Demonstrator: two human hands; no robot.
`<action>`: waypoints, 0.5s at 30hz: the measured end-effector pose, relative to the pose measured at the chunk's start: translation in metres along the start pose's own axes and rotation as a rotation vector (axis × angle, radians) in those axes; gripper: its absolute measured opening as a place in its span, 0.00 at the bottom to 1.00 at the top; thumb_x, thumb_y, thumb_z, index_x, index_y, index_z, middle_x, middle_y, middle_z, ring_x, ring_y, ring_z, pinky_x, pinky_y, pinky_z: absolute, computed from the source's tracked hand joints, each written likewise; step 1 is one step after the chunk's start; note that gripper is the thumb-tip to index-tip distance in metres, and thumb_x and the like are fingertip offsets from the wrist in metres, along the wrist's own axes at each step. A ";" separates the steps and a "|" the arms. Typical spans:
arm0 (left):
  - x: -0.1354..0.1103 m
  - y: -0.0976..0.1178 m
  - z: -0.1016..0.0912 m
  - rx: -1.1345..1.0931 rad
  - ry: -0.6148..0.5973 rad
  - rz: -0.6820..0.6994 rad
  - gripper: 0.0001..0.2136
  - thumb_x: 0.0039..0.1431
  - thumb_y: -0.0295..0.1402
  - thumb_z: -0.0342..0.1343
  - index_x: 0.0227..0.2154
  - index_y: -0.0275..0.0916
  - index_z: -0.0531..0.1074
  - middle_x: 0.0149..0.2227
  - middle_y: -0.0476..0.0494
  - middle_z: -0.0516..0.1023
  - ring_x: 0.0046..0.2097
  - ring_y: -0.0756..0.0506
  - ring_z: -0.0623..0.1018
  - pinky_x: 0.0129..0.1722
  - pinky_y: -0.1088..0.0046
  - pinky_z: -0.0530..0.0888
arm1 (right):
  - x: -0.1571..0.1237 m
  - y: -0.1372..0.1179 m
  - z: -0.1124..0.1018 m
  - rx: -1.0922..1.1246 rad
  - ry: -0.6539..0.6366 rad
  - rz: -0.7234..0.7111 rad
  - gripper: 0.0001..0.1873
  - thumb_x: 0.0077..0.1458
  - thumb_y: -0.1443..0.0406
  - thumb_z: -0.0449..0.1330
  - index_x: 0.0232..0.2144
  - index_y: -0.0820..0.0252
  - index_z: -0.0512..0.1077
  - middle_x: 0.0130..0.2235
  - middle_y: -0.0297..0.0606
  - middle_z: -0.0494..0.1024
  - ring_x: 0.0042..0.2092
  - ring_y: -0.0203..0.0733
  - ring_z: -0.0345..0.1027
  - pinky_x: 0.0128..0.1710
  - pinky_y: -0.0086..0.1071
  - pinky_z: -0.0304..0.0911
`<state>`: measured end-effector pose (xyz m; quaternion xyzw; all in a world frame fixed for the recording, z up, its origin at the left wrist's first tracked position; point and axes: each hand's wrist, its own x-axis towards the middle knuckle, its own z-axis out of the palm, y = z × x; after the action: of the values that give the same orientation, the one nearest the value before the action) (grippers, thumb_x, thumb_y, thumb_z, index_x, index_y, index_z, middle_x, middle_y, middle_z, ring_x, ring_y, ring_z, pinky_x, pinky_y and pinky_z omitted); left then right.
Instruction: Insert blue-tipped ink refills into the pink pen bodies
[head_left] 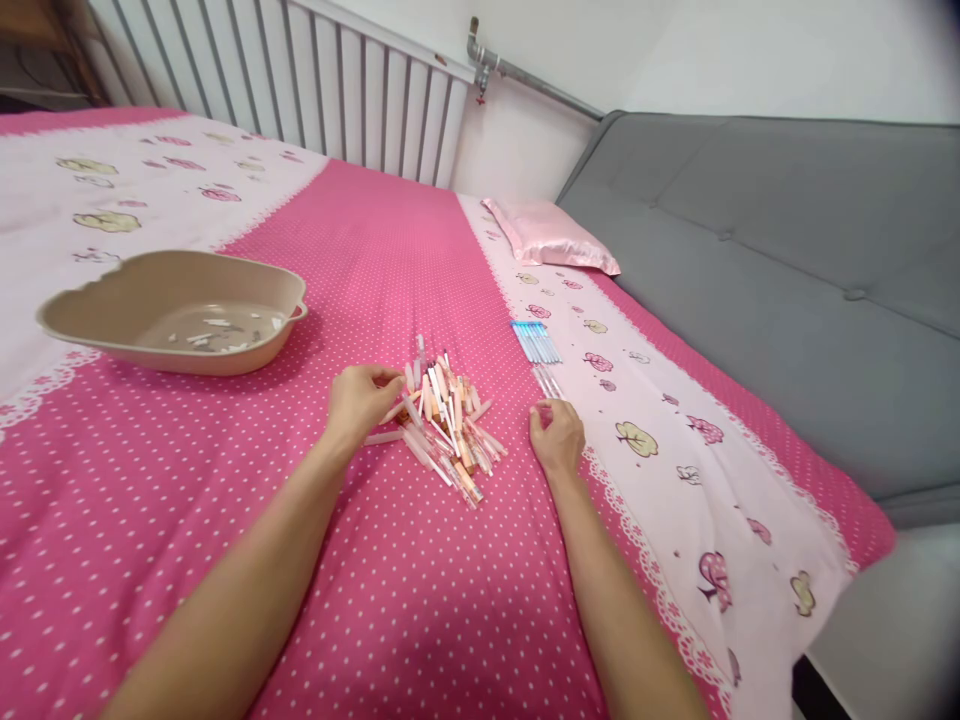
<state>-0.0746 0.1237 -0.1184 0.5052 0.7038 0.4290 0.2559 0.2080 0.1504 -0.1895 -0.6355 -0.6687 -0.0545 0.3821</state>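
A loose pile of slim pens (pixel 450 420) in pink, white, orange and clear lies on the pink dotted bedspread. My left hand (pixel 364 400) is at the pile's left edge, thumb and fingers drawn together. Whatever they may grip among the pens is hidden. To the right of the pile, my right hand (pixel 557 435) is curled closed, right at the near ends of a few clear-and-pink pens (pixel 549 381) laid side by side. I cannot make out whether it holds one. Just beyond them is a neat row of blue pens (pixel 536 342).
A beige plastic basin (pixel 150 330) with small white and grey pieces inside stands at left on the bedspread (pixel 360 260). A pink pillow (pixel 555 236) lies at the far right against a grey padded headboard (pixel 765 270). A white radiator (pixel 330 85) lines the back wall.
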 end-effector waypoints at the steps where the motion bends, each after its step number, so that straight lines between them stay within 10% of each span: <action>1: -0.001 0.001 0.000 0.105 -0.001 0.015 0.13 0.44 0.37 0.54 0.29 0.37 0.79 0.26 0.44 0.79 0.28 0.45 0.74 0.25 0.75 0.62 | 0.000 -0.003 0.002 0.016 -0.020 -0.014 0.09 0.51 0.64 0.53 0.32 0.62 0.71 0.33 0.42 0.73 0.36 0.43 0.64 0.40 0.34 0.57; 15: -0.007 0.004 0.005 0.431 -0.061 0.040 0.12 0.44 0.39 0.52 0.25 0.40 0.78 0.24 0.42 0.78 0.27 0.44 0.73 0.22 0.75 0.59 | -0.009 -0.060 0.012 0.281 -0.199 -0.047 0.12 0.56 0.64 0.50 0.27 0.60 0.72 0.31 0.38 0.76 0.35 0.39 0.66 0.38 0.31 0.59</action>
<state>-0.0660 0.1191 -0.1176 0.5747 0.7610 0.2581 0.1548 0.1478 0.1390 -0.1781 -0.5623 -0.7190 0.0937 0.3976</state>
